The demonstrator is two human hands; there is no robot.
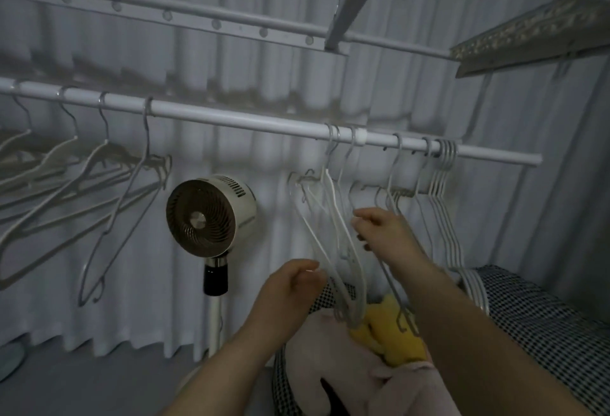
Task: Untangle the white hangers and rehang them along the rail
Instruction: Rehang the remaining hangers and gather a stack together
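Note:
A white rail (251, 120) runs across the view, sloping down to the right. Several white hangers (99, 178) hang spaced out along its left part. A tangled clump of white hangers (333, 234) dangles near the middle right, and a tight bunch of hangers (444, 204) sits near the rail's right end. My left hand (290, 287) is curled on the lower left side of the tangled clump. My right hand (379, 227) pinches the wires on the clump's right side, higher up.
A round standing fan (209, 214) is below the rail, left of my hands. White curtains (264, 69) fill the background. A checked cushion (534, 316) with pink cloth (333, 366) and a yellow item (389, 336) lies under the tangle. A drying rack (198, 16) is overhead.

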